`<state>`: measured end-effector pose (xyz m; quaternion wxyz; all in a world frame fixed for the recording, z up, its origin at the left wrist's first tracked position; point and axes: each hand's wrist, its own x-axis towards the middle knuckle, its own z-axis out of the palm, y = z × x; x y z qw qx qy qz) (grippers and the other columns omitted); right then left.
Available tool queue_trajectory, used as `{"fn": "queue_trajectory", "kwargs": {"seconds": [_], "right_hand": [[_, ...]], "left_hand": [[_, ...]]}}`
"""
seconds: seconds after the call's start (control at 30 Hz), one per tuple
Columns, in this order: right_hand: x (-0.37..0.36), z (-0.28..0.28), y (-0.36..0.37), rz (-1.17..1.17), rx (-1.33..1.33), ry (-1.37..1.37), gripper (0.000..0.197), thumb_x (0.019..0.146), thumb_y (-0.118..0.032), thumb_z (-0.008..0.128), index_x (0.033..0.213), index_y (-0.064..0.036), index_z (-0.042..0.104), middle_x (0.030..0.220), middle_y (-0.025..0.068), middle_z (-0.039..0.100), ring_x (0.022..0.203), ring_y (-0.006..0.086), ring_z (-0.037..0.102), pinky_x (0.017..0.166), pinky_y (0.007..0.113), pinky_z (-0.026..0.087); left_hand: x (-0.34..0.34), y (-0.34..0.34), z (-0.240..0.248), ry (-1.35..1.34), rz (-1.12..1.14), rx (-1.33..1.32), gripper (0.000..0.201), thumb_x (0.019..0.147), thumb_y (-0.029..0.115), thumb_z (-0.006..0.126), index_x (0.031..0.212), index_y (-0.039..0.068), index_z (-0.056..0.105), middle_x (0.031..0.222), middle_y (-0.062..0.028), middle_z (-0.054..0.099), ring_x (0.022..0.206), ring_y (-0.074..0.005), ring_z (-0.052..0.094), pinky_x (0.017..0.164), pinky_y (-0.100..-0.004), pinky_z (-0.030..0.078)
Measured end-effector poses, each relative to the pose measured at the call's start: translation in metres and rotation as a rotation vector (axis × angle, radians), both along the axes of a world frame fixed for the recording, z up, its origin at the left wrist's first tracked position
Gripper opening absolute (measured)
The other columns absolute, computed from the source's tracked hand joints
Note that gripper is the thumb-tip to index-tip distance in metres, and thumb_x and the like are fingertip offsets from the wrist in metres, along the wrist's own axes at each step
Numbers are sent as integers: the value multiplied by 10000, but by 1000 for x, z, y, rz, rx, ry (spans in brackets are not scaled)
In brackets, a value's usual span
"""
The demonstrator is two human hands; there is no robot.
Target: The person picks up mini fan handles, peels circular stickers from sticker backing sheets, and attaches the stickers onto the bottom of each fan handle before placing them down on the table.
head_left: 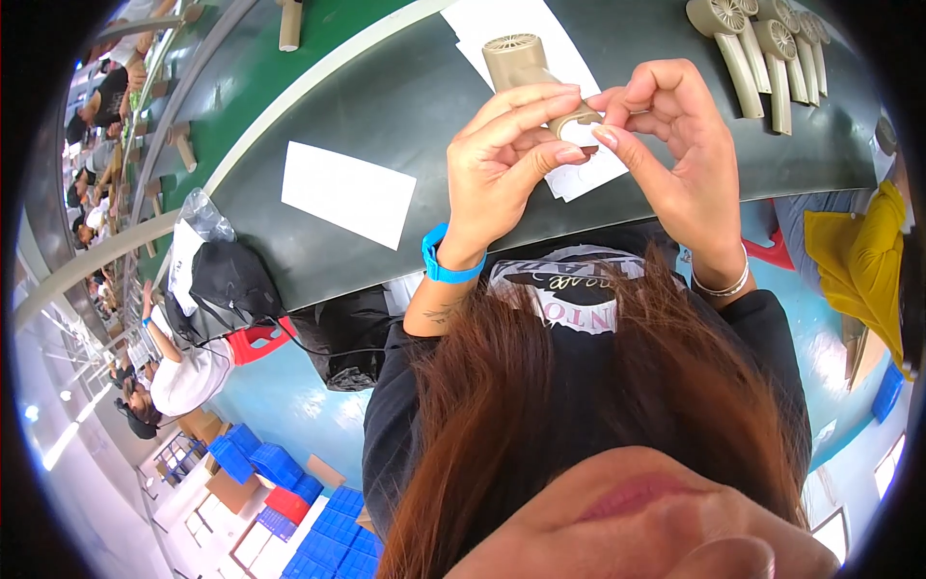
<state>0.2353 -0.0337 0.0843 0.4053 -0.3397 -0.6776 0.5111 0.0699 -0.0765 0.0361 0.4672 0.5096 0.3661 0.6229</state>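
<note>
A beige hair dryer (516, 64) is in my left hand (490, 164), its round grille pointing away from me and its handle end turned toward me. My left fingers wrap the handle. At that handle end sits a small white piece (580, 132), which looks like a label or cap. My right hand (683, 150) has its thumb against the edge of this white piece, fingers curled in a pinch. Under the hair dryer, white paper sheets (564, 43) lie on the dark table (444, 96). Another white sheet (349, 193) lies to the left.
Several beige hair dryers (775, 43) stand grouped at the far right of the table. Beyond its pale curved rim runs a green surface (333, 29) with more beige parts. A black bag (234, 285) rests at the left edge. Other people sit at left and right.
</note>
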Motion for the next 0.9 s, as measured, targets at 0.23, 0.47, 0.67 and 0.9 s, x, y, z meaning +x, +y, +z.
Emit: {"fn": "queue_trajectory", "kwargs": {"seconds": [0.23,0.47,0.67,0.9], "right_hand": [[0,1,0,-9,23,-12,285,812,85,615,1011,-19,440,852,56,561,939,151,604,809,267,485],[0,-3,-2,-36,29,50,328,808,97,619,1024,-31,408,864,75,572,951,169,611,822,272,480],[1,-6,-3,-26,183,16,312,804,97,622,992,-28,407,852,92,576,952,193,618,822,297,476],[7,6,-12,52,372,-51,303,794,94,629,980,-27,423,809,95,576,971,202,620,853,291,447]], "left_hand": [[2,-1,3,-16,-2,-28,327,804,-104,615,1130,-88,584,1202,-167,531,932,-249,651,801,-326,586],[4,-1,3,-5,12,-7,313,814,-100,610,1126,-90,583,1208,-173,524,931,-259,650,799,-339,591],[2,-1,1,4,9,2,301,830,-86,598,1131,-79,587,1209,-174,521,948,-260,643,802,-345,592],[-6,2,-2,-70,-12,-17,246,942,74,507,1130,-50,604,1207,-171,518,1006,-265,611,777,-378,603]]}}
